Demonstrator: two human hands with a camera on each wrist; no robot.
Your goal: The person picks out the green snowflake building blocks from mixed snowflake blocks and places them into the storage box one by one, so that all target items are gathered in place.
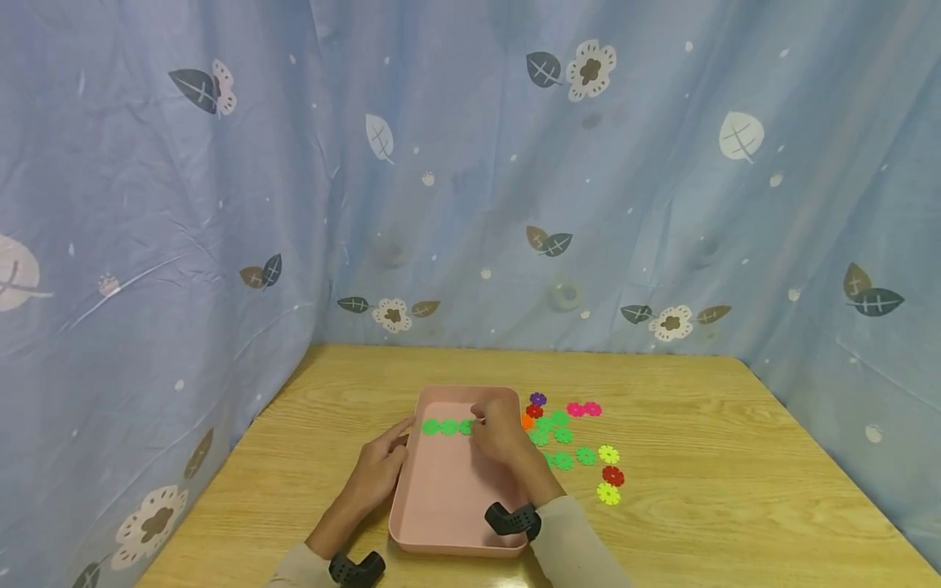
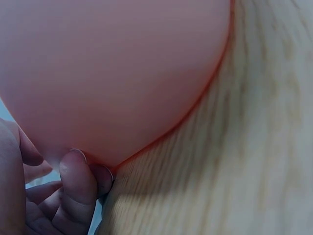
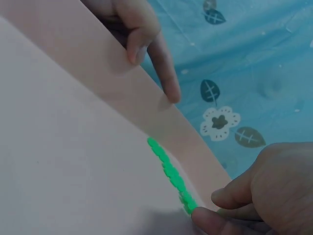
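My left hand (image 1: 378, 469) grips the left rim of a shallow pink tray (image 1: 441, 510); in the right wrist view its thumb lies against the wall and a finger stretches along the outside. Inside the tray, a row of green flower-shaped plastic discs (image 1: 449, 427) runs across the far part. At the row's right end my right hand (image 1: 502, 433) has its fingers curled around the last green disc (image 3: 187, 203). A fingertip meets that disc's edge in the right wrist view, and the hand covers the rest. Only the tray and left fingers show in the left wrist view.
Right of the tray, more green discs (image 1: 562, 436) lie scattered on the wooden table (image 1: 706, 490). Among them are purple (image 1: 538, 399), orange, red (image 1: 613, 475), pink (image 1: 584, 409) and yellow discs (image 1: 608, 494). A blue patterned curtain (image 1: 470, 180) hangs behind and at both sides.
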